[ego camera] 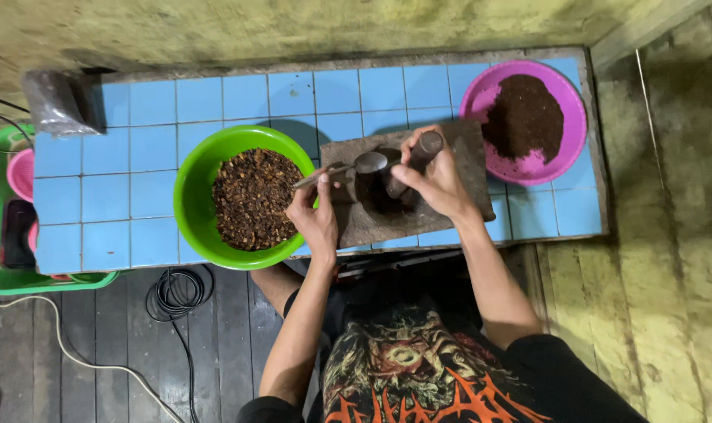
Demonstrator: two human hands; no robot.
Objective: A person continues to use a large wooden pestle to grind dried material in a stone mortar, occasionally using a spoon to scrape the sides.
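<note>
Grinding midway — left hand (315, 219) grips spoon (348, 168), right hand (434, 176) grips pestle (412, 160) on slab (458, 149); green bowl (195, 168) at nine o'clock full of coarse bits, pink bowl (575, 133) at two o'clock half-filled with ground powder.

Bare blue tiles are lying open across the desk (137, 157) left half and along the far edge, so a hand is passing freely there. Green bowl (242, 196) is blocking the near-middle, overhanging the near edge. Stone slab (450, 157) is sitting just right of it, nearly touching, with left hand (317, 219) filling that gap. Pink bowl (528, 121) is crowding the far right corner. Plastic bag (54, 102) is taking the far left corner.
</note>
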